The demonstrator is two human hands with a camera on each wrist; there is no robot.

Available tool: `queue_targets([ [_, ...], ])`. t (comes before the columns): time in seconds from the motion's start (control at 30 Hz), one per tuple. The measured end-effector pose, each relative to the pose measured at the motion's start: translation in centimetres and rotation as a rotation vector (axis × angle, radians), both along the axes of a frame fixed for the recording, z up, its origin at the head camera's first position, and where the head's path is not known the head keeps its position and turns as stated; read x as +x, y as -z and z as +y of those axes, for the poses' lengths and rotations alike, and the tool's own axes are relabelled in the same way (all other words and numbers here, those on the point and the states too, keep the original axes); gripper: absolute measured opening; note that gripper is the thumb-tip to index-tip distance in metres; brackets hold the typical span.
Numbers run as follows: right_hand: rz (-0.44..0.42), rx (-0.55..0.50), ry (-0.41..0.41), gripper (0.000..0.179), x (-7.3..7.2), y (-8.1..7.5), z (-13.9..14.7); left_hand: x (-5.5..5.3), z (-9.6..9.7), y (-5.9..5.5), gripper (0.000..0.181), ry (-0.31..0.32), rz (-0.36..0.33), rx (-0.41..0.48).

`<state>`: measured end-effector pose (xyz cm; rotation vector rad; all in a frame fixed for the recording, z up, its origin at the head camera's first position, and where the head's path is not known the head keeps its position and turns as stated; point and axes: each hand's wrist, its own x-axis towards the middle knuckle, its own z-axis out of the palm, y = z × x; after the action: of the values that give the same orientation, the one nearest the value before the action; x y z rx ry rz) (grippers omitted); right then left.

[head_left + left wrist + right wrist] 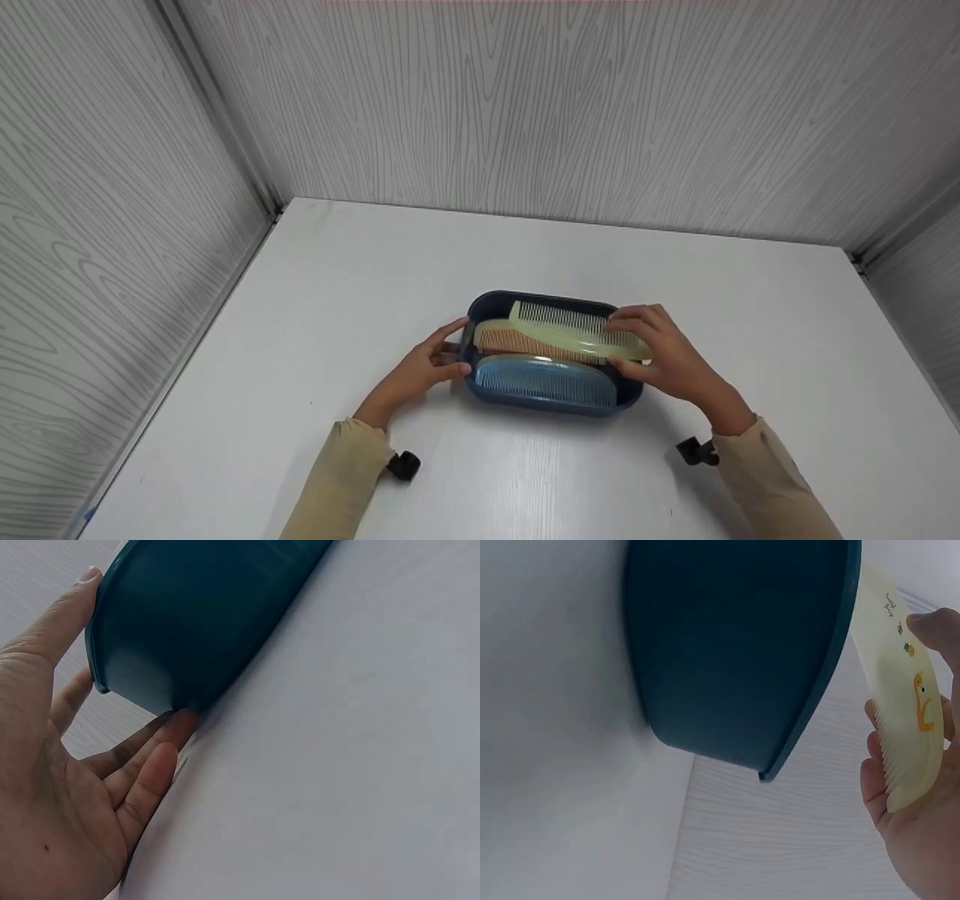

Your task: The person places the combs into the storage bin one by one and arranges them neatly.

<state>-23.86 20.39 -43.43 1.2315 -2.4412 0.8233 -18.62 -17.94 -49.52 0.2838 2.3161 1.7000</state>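
A dark blue oblong bin [555, 410] holds several combs. My right hand [670, 358] grips a pale yellow-green comb [559, 322], thumb on one face and fingers behind. Its teeth and a small giraffe print show in the right wrist view, where the comb [900, 690] sits above the bin's rim. My left hand [415, 371] touches the bin's left end, thumb at the rim. In the left wrist view its other fingertips [184, 724] reach low on the wall. Below the held comb lie an orange-toothed comb with a yellowish back [517, 341] and a translucent blue comb [546, 380].
The bin stands on a white table [375, 270]. Behind it rises a grey wood-grain panel [525, 112], with another panel [97, 225] along the left side. Small black mounts [405, 466] are strapped at both sleeve cuffs.
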Motion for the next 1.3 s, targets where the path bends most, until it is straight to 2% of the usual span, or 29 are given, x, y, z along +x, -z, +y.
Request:
queue_targets([
  [0.2,0.029,0.028,-0.064,0.041,0.3,0.4,-1.0,0.2,0.1,-0.4,0.080,-0.002,-0.005,-0.002],
  [0.4,0.023,0.038,-0.090,0.037,0.5,1.0,-1.7,0.1,0.1,-0.9,0.080,0.017,-0.032,0.029],
  [0.7,0.011,0.082,-0.108,0.033,0.6,1.6,-2.3,-0.1,0.1,0.0,0.079,-0.003,-0.021,0.013],
  [0.87,0.020,0.084,-0.131,0.033,0.5,1.9,-2.5,-0.3,0.2,0.0,0.079,-0.008,-0.013,0.016],
  [1.3,-0.087,0.093,-0.140,0.029,1.1,2.4,-2.7,-0.2,0.1,0.1,0.079,-0.003,-0.001,0.001],
])
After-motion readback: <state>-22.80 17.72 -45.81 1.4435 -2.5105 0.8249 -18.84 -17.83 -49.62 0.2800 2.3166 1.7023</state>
